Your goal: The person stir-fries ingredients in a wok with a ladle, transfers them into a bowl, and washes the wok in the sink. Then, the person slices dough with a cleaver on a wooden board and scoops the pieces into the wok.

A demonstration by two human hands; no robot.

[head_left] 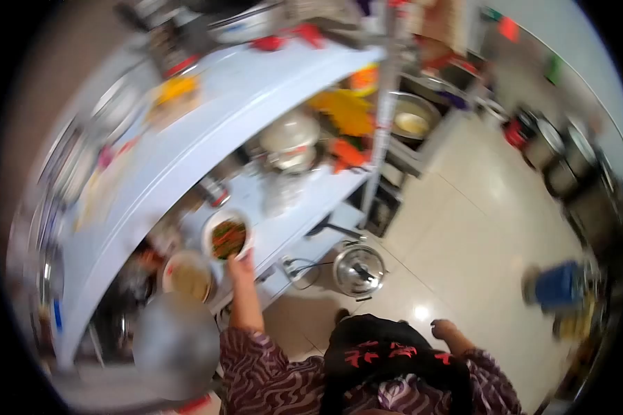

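My left hand [241, 261] grips the near rim of a white bowl [207, 235], which sits at the lower shelf's front edge. Chopped green and red food [228, 238] fills the bowl. Beside it on the left stands a wider bowl [190, 277] with something pale brown inside. My right hand [444, 328] hangs low over the floor at my side, holding nothing, its fingers loosely apart. Just behind the held bowl is a small jar [216, 194] with a red band.
A white two-level shelf [256, 76] curves across my left, with lidded pots [291, 142] on its lower board. On the tiled floor stands a lidded metal pot [358, 270] with a cord nearby. Large metal pots [543, 144] and a blue container [557, 286] line the right wall.
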